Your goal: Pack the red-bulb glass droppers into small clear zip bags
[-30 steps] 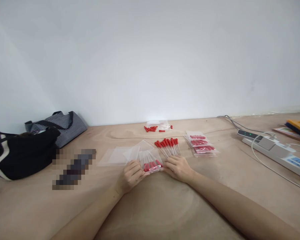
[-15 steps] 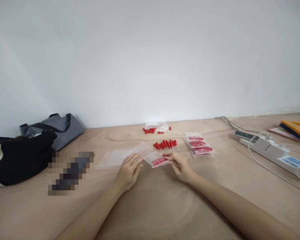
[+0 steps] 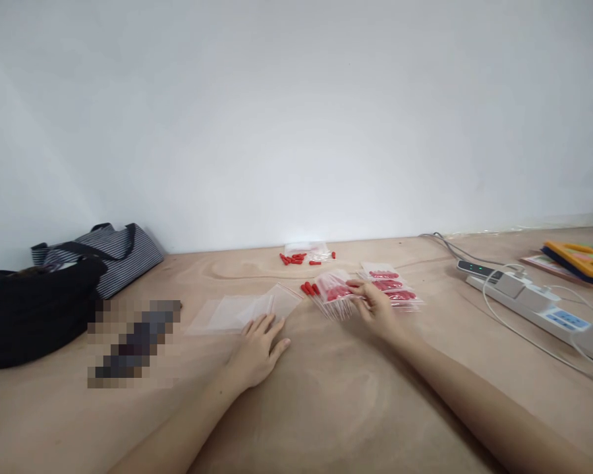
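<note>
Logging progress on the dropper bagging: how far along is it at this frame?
Done: a stack of filled bags lies at the right. In hand: the right hand holds another filled bag above the loose droppers, close to that stack. The left hand rests flat by the empty bags. Left: those loose droppers and empty bags, plus red caps near the wall.

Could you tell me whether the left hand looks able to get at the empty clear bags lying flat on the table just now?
Probably yes: the left hand lies open on the table, fingertips at the near edge of the empty clear bags, with nothing between.
</note>
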The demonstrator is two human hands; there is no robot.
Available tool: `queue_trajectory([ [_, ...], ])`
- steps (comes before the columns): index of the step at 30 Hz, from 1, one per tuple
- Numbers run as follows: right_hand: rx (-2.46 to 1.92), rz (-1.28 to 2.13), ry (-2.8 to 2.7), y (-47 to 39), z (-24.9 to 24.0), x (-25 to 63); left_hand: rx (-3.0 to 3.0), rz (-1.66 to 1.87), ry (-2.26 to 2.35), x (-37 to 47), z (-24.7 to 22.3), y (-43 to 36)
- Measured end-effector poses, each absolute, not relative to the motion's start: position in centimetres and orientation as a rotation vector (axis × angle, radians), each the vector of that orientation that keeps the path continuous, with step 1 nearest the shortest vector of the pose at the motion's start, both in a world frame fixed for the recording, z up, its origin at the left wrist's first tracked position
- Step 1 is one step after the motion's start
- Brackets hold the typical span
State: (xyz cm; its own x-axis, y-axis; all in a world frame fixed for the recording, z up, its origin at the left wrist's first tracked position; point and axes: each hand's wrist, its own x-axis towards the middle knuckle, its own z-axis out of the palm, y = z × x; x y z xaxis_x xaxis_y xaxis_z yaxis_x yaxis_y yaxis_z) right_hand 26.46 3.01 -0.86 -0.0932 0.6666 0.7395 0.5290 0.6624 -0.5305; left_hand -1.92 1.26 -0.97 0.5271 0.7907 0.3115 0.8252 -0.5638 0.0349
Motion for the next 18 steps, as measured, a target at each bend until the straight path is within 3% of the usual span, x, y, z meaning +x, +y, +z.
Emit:
queue_trajectory([
  [10,-1.034,0.414,-1.9,8.6,-0.1,12.6,-2.927,-0.522,-0.992,-0.5,0.6,-1.2],
  [18,-1.043,0.353,-2.097,7.8,0.1,12.2,-3.085,-0.587,-0.688,-0.8,0.7,-1.0],
])
